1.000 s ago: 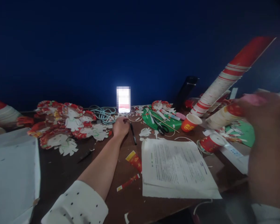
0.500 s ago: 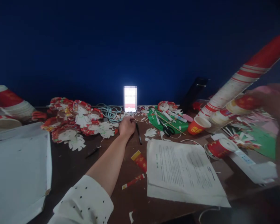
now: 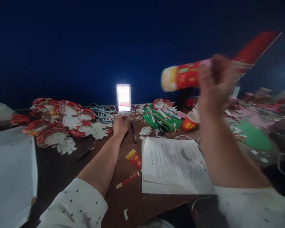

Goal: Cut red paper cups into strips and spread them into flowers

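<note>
Blue wall (image 3: 142, 47), right hand (image 3: 216, 74) higher, gripping cylinder (image 3: 188, 76)

Air over the tabletop (image 3: 123, 201): open left of the held red cylinder (image 3: 190, 75).
Near middle: a lane between left arm (image 3: 105, 161) and papers (image 3: 173, 167), flat red scraps (image 3: 135, 159) inside it.
Back: lit screen (image 3: 124, 96), scissors (image 3: 163, 128), red cup (image 3: 189, 123) crowd passage.
Left: paper cut-outs (image 3: 72, 118), pale box (image 3: 11, 174) obstruct.
Right: leaning red stack (image 3: 255, 47) behind right hand (image 3: 210, 68).
</note>
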Available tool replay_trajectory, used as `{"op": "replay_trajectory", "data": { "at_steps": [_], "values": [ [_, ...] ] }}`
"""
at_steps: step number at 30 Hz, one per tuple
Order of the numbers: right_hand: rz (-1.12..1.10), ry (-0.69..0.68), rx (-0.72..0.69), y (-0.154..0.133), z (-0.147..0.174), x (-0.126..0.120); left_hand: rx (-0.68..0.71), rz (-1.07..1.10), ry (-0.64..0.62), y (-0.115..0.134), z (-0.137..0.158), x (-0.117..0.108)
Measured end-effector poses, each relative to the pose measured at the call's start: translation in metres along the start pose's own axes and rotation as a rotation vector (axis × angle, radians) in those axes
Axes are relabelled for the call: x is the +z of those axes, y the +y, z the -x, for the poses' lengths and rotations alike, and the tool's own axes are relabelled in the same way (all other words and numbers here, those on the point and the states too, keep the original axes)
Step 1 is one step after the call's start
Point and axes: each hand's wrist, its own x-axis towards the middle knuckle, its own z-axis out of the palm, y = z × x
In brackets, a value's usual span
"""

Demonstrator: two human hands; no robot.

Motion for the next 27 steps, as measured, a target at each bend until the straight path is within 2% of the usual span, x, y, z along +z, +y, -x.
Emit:
{"op": "replay_trajectory", "data": {
  "at_steps": [1, 3, 4, 6, 8, 10, 13, 17, 22, 27],
  "values": [
    [-0.259, 0.0, 0.106, -0.007, 0.017, 0.026, 0.012, 0.024, 0.022, -0.001, 0.0, -0.001],
    [-0.645, -0.192, 0.416, -0.012, 0.049, 0.076, 0.033, 0.068, 0.071, -0.002, 0.001, -0.004],
    [-0.752, -0.242, 0.547, -0.011, 0.064, 0.097, 0.037, 0.08, 0.099, -0.002, 0.002, -0.005],
    [-0.893, -0.247, 0.756, -0.004, 0.089, 0.129, 0.024, 0.078, 0.16, -0.003, 0.002, -0.008],
    [-0.994, -0.236, 0.873, 0.007, 0.108, 0.146, -0.001, 0.068, 0.213, -0.002, 0.002, -0.009],
    [-1.004, -0.227, 0.901, 0.019, 0.121, 0.153, -0.006, 0.071, 0.244, 0.0, 0.002, -0.008],
    [-0.925, -0.24, 0.836, 0.033, 0.131, 0.155, 0.033, 0.08, 0.262, 0.002, 0.001, -0.004],
    [-0.823, -0.178, 0.756, 0.041, 0.134, 0.159, 0.101, 0.102, 0.272, 0.003, 0.003, -0.001],
    [-0.771, -0.114, 0.73, 0.044, 0.136, 0.164, 0.155, 0.215, 0.195, 0.006, 0.009, -0.001],
    [-0.773, -0.177, 0.779, 0.05, 0.138, 0.164, 0.118, 0.249, 0.073, 0.011, 0.011, -0.004]
  ]
}}
